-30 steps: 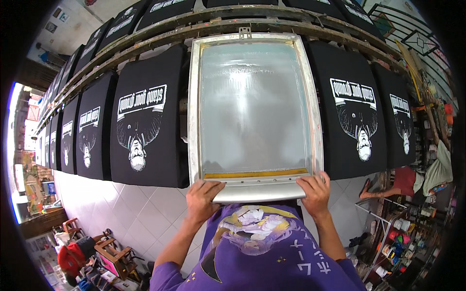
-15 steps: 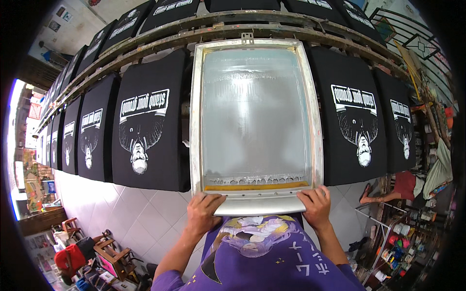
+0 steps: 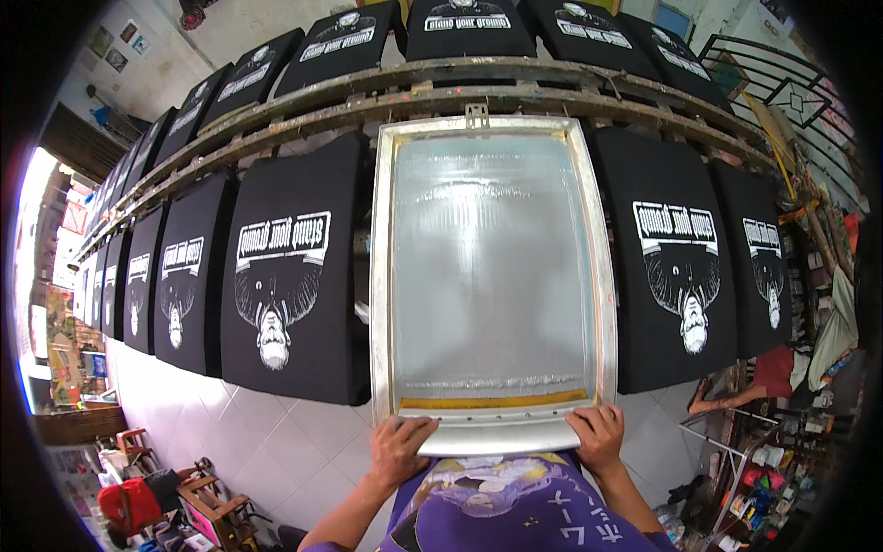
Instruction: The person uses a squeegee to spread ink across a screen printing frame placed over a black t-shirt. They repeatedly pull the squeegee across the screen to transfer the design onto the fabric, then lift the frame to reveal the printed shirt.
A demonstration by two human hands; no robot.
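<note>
Silver metal forms the wide handle of the amber-bladed squeegee [image 3: 501,436] before you, at the near edge of a pale rectangular screen frame [image 3: 604,276]. Its amber blade [image 3: 497,401] lies inside that edge, running almost from the near left corner to the near right; the handle tilts toward you, over the frame's rim. Your left hand [image 3: 403,451] has its grip closed on the handle's left end, fingers bent over the top. Your right hand [image 3: 600,440] grips the right end likewise; both thumbs are hidden. Translucent grey mesh [image 3: 492,276] fills the frame, with a glossy streak across its far part and a soft shadow over the middle. At the far edge, a small metal bracket [image 3: 476,116] sits by worn wooden rails [image 3: 331,118]. Just beside the frame's left edge is a black cloth-covered board with a white print [image 3: 294,193], upside down to you; a matching black board [image 3: 667,175] flanks the right edge. Pale floor tiles [image 3: 276,432] show below, and someone's bare leg [image 3: 717,402] at far right.
</note>
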